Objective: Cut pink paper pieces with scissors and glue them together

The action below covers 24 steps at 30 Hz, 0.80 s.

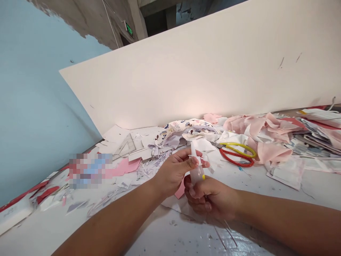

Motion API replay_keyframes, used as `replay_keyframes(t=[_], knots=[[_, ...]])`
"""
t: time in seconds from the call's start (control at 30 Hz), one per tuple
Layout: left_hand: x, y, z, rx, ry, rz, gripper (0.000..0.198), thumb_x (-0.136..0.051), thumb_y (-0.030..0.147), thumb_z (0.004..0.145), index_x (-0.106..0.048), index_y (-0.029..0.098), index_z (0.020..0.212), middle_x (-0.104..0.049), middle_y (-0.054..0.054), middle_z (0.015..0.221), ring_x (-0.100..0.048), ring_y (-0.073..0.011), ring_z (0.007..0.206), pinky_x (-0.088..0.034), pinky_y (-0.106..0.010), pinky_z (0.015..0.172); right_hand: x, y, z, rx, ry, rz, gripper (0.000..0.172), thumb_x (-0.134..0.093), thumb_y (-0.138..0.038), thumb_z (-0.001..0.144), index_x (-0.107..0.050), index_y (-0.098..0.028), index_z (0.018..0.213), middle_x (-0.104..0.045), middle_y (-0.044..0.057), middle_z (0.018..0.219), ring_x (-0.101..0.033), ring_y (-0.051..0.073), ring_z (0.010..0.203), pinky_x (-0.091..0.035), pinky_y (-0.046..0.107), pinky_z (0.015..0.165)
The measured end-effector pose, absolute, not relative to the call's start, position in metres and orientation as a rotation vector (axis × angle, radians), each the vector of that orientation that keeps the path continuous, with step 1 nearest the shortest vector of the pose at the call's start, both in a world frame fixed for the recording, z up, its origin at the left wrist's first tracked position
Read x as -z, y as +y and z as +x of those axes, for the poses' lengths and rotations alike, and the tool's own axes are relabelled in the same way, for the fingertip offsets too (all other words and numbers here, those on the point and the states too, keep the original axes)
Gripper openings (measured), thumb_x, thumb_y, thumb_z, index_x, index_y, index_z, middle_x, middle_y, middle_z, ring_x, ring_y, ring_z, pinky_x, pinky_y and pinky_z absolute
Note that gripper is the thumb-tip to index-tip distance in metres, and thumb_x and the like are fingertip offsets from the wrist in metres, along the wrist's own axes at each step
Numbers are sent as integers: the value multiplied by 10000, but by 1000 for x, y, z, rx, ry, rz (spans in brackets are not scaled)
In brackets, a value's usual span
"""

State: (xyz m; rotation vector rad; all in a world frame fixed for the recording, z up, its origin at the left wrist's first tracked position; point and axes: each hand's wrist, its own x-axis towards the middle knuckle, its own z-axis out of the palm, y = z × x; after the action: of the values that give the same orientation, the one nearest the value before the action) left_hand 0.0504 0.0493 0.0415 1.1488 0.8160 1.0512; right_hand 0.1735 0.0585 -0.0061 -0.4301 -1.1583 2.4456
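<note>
Fingers of the left hand [173, 174] are pinching white paper [195, 151] against a plastic tube [196, 175]; the right hand [210, 197] is clenching it.

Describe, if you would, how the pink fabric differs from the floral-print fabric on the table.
The pink fabric is plain, while the floral-print fabric is pale with a small flower pattern. The pink fabric lies further right in the view, the floral-print fabric further left. The pink fabric also spreads across a wider patch. Both lie crumpled in loose folds.
</note>
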Motion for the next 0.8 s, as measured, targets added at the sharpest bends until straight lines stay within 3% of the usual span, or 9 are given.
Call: replay_keyframes(t=[0.17,0.27,0.4,0.47,0.57,0.67,0.8], knots=[[-47,46,46,-1158,981,1325,294,-726,259,548,-513,186,737,-575,32,725,-533,-80,623,-386,-214,594,-2,58,174,-2029,-1630,-646,128,-486,-136,562,-385,-175,492,-328,-81,370,-292,40,341,-195,192,355],[-48,41,43,-1071,1037,1360,351,-712,284,563,-497,218,832,-544,40,748,-487,-59,577,-355,-197,552,-3,59,175,-1878,-1780,-778,80,-485,-135,585,-428,-168,539,-350,-76,431,-320,46,390,-234,192,379],[-51,44,38,-826,673,1355,389,-595,376,663,-524,203,1003,-579,-57,904,-542,-144,736,-384,-264,646,3,61,176,-1909,-1716,-729,131,-514,-162,577,-397,-175,521,-359,-78,386,-317,47,364,-219,198,367],[-54,49,34,-835,552,1356,333,-583,322,675,-550,187,978,-593,-79,934,-543,-189,851,-379,-304,734,5,61,176,-1930,-1641,-685,164,-514,-175,581,-368,-182,507,-346,-82,356,-301,46,346,-214,200,360],[-56,54,30,-891,676,1424,251,-643,234,640,-560,192,873,-603,-49,871,-541,-192,881,-375,-320,763,1,60,176,-1913,-1666,-713,144,-508,-167,572,-380,-181,509,-349,-83,363,-308,43,345,-221,195,358],[-53,52,29,-913,863,1488,347,-719,201,549,-534,211,843,-582,-16,854,-541,-181,877,-385,-290,728,-2,58,175,-1900,-1735,-803,105,-502,-147,554,-408,-172,515,-367,-80,404,-332,39,359,-243,189,364],[-51,49,29,-801,668,1438,508,-702,277,577,-503,235,1043,-567,-86,1052,-534,-222,952,-388,-316,759,3,58,174,-1952,-1636,-756,116,-508,-162,560,-407,-169,504,-355,-78,380,-310,39,348,-213,194,355]])
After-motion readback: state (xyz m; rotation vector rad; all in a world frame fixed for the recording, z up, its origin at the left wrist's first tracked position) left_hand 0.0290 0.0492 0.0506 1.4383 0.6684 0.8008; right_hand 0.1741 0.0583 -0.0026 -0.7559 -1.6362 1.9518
